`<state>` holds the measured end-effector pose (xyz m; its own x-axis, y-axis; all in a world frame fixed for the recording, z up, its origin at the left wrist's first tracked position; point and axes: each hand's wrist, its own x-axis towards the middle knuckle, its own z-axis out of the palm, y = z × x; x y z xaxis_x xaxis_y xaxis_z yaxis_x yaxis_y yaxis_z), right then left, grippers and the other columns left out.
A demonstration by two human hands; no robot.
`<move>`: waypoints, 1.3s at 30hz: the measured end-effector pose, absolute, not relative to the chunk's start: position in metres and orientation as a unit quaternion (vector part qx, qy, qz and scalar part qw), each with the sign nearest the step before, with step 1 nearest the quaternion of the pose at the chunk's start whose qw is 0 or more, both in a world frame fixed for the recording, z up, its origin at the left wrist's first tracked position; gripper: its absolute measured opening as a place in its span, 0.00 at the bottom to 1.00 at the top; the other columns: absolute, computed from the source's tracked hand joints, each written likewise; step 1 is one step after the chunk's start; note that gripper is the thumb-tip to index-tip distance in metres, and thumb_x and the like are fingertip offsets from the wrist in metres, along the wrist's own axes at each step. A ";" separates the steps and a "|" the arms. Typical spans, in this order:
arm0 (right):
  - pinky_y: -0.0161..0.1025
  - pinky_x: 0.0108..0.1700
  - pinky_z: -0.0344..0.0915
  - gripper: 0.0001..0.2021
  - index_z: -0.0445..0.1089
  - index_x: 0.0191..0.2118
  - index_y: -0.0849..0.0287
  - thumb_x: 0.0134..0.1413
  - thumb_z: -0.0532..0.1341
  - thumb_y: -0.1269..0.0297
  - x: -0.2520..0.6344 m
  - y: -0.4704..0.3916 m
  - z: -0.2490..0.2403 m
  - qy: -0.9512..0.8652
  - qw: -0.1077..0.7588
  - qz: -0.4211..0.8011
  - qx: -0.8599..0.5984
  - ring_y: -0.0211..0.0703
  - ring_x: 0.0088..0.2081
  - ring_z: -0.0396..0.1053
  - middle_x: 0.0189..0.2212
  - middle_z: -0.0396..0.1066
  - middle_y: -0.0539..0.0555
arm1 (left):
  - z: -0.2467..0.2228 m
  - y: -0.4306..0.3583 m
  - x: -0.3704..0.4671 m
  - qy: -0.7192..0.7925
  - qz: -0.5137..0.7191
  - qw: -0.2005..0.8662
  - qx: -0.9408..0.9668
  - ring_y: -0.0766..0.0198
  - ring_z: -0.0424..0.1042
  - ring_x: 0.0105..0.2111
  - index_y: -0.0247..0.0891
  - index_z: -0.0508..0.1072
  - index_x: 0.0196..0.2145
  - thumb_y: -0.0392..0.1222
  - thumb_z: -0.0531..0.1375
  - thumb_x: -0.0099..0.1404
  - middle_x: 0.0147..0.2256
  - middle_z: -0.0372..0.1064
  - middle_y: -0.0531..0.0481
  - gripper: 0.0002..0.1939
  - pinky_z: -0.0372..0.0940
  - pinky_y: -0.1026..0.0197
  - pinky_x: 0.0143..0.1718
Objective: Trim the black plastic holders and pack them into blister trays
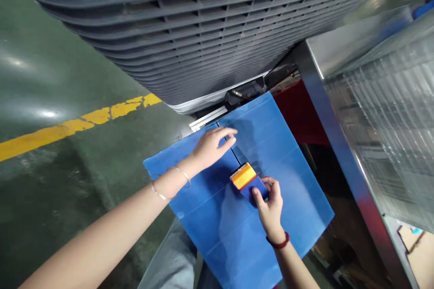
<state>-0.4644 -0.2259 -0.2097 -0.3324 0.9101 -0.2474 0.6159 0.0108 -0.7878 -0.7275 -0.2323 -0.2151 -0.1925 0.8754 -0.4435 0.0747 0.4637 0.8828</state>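
We had a small box [249, 183] in our right hand [269, 201], out over the middle of a blue board [291, 180]; we could not tell whether it touched the surface. That hand gripped the box at its blue end, thumb on the near side and fingers around the far one, while the orange end pointed toward 11 o'clock. A thin dark line [233, 153] ran from the box to the board's edge at 11 o'clock — cord or seam, we could not say.

Our left hand [217, 144] hung at 10 o'clock from the box, just apart from it, fingers loosely bent, with thumb and forefinger parted around bare air. We wore a dark red band [280, 243] on the right wrist. A grey grille [203, 31] filled 12 o'clock, and a yellow line [81, 123] crossed the green floor [68, 180] at 9.
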 end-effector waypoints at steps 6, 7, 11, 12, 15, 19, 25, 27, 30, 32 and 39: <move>0.35 0.22 0.60 0.23 0.68 0.30 0.56 0.57 0.60 0.38 -0.462 -0.218 -0.208 -0.709 0.150 0.447 -0.525 0.39 0.20 0.62 0.18 0.66 0.46 | -0.205 -0.247 -0.698 0.553 0.335 0.704 0.294 0.55 0.77 0.40 0.36 0.79 0.37 0.61 0.53 0.69 0.35 0.80 0.47 0.26 0.71 0.56 0.43; 0.34 0.22 0.59 0.24 0.68 0.29 0.56 0.57 0.59 0.38 -0.461 -0.217 -0.208 -0.712 0.147 0.450 -0.519 0.38 0.19 0.61 0.17 0.65 0.46 | -0.204 -0.248 -0.696 0.545 0.333 0.715 0.285 0.55 0.76 0.40 0.36 0.78 0.36 0.62 0.54 0.68 0.35 0.79 0.47 0.26 0.70 0.56 0.43; 0.34 0.21 0.57 0.25 0.69 0.28 0.57 0.59 0.58 0.38 -0.456 -0.216 -0.212 -0.721 0.148 0.454 -0.502 0.37 0.18 0.60 0.17 0.64 0.46 | -0.202 -0.247 -0.695 0.528 0.320 0.747 0.247 0.56 0.75 0.44 0.36 0.77 0.39 0.58 0.57 0.67 0.39 0.79 0.47 0.21 0.69 0.57 0.46; 0.34 0.21 0.57 0.25 0.68 0.28 0.57 0.60 0.58 0.38 -0.454 -0.217 -0.213 -0.723 0.152 0.454 -0.498 0.37 0.18 0.59 0.17 0.64 0.45 | -0.201 -0.246 -0.695 0.526 0.316 0.753 0.239 0.56 0.75 0.45 0.36 0.76 0.40 0.55 0.57 0.67 0.42 0.79 0.46 0.20 0.68 0.57 0.48; 0.34 0.21 0.56 0.26 0.66 0.28 0.56 0.61 0.56 0.37 -0.449 -0.218 -0.217 -0.733 0.162 0.452 -0.482 0.36 0.18 0.59 0.17 0.62 0.45 | -0.198 -0.243 -0.692 0.521 0.301 0.767 0.224 0.55 0.74 0.49 0.35 0.76 0.44 0.51 0.57 0.66 0.46 0.78 0.44 0.18 0.68 0.55 0.52; 0.35 0.22 0.57 0.28 0.64 0.28 0.56 0.64 0.53 0.35 -0.437 -0.222 -0.224 -0.754 0.180 0.442 -0.451 0.37 0.20 0.60 0.19 0.61 0.45 | -0.188 -0.245 -0.685 0.509 0.284 0.783 0.217 0.53 0.74 0.51 0.36 0.77 0.44 0.50 0.57 0.66 0.48 0.78 0.43 0.17 0.67 0.52 0.54; 0.39 0.31 0.63 0.31 0.65 0.31 0.56 0.63 0.48 0.30 -0.407 -0.233 -0.241 -0.801 0.202 0.441 -0.352 0.40 0.26 0.63 0.24 0.63 0.48 | -0.170 -0.266 -0.665 0.489 0.262 0.810 0.191 0.56 0.71 0.57 0.42 0.74 0.52 0.44 0.56 0.68 0.54 0.75 0.47 0.16 0.65 0.54 0.59; 0.40 0.32 0.62 0.29 0.64 0.30 0.56 0.63 0.50 0.32 -0.398 -0.237 -0.246 -0.812 0.192 0.450 -0.317 0.41 0.27 0.63 0.24 0.63 0.48 | -0.167 -0.275 -0.656 0.510 0.241 0.796 0.219 0.57 0.71 0.55 0.44 0.73 0.51 0.42 0.54 0.69 0.53 0.74 0.48 0.15 0.65 0.55 0.58; 0.42 0.32 0.63 0.25 0.65 0.30 0.56 0.64 0.52 0.37 -0.389 -0.240 -0.253 -0.826 0.169 0.463 -0.273 0.43 0.28 0.64 0.26 0.65 0.51 | -0.165 -0.286 -0.646 0.555 0.225 0.749 0.281 0.58 0.73 0.50 0.44 0.73 0.47 0.42 0.53 0.68 0.52 0.71 0.47 0.13 0.67 0.57 0.53; 0.44 0.33 0.64 0.25 0.65 0.31 0.55 0.65 0.50 0.38 -0.384 -0.238 -0.257 -0.834 0.154 0.469 -0.245 0.45 0.29 0.66 0.27 0.67 0.53 | -0.164 -0.291 -0.641 0.573 0.231 0.723 0.308 0.59 0.74 0.47 0.45 0.73 0.45 0.43 0.53 0.68 0.50 0.71 0.47 0.11 0.68 0.57 0.51; 0.48 0.38 0.70 0.28 0.69 0.36 0.55 0.70 0.41 0.41 -0.369 -0.232 -0.263 -0.857 0.132 0.466 -0.178 0.50 0.36 0.70 0.34 0.72 0.59 | -0.157 -0.295 -0.635 0.599 0.202 0.672 0.385 0.57 0.72 0.49 0.47 0.71 0.41 0.39 0.53 0.69 0.45 0.73 0.49 0.09 0.65 0.54 0.54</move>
